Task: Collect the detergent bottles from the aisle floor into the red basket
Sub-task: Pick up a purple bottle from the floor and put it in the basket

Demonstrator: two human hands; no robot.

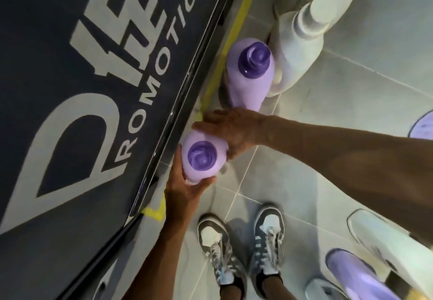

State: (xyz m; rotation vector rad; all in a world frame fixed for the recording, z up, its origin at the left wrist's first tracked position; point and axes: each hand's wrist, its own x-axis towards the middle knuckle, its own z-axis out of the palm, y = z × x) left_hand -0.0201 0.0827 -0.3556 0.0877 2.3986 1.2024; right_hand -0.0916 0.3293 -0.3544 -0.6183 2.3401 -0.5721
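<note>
- Detergent bottle [202, 159], lilac with a purple cap, is just beyond my shoes [241, 248], tight against the dark promo panel [93, 88] edge.
- Left hand [185, 189] cups its near side, fingers curled round it; right hand [230, 131] wraps the far side.
- I'd lift straight up, clear of that edge.
- Farther on, the second lilac bottle [248, 74] and white bottle [297, 49] crowd the floor [351, 93]; open tiles lie to the right. The red basket isn't in view.
</note>
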